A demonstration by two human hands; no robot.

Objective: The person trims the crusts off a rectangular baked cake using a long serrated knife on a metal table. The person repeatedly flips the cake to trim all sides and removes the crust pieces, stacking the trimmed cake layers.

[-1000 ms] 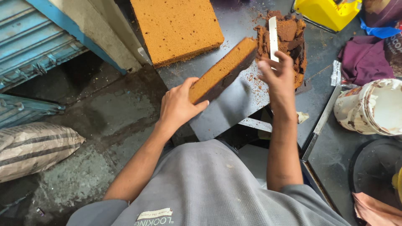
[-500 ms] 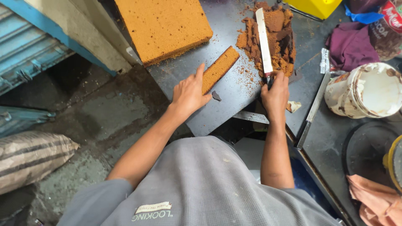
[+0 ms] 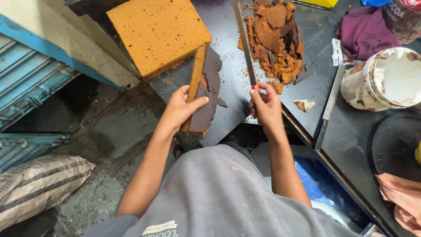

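Fingers of the left hand (image 3: 182,109) curl around a long strip of sponge cake (image 3: 196,83), thumb pressed across its dark brown crust, holding the strip tipped up on its long edge at the near edge of the dark worktop (image 3: 228,101), the pale orange crumb facing left and the peeling crust facing right. Fingers of the right hand (image 3: 265,107) are closed tight on the red handle of a long knife (image 3: 244,44), whose narrow blade runs away from the person across the worktop toward its far edge, its flat lying close to the surface. Just right of the blade sits a heap of brown cake trimmings (image 3: 276,39), crumbs scattered around it, with a small dark scrap of crust at its near side. Beyond the strip, at the far left corner of the worktop, lies a thick square slab of orange sponge cake (image 3: 158,33), well clear of both hands. A loose flake of cake (image 3: 305,104) rests near the worktop's right edge. On the adjoining surface to the right stand a chocolate-smeared white tub (image 3: 386,79) and a crumpled purple cloth (image 3: 364,30), with a long metal strip (image 3: 329,105) lying along the seam between the two surfaces. Below, on the grey floor at the left, a striped sack (image 3: 39,184) lies beside blue corrugated shutters (image 3: 30,83).
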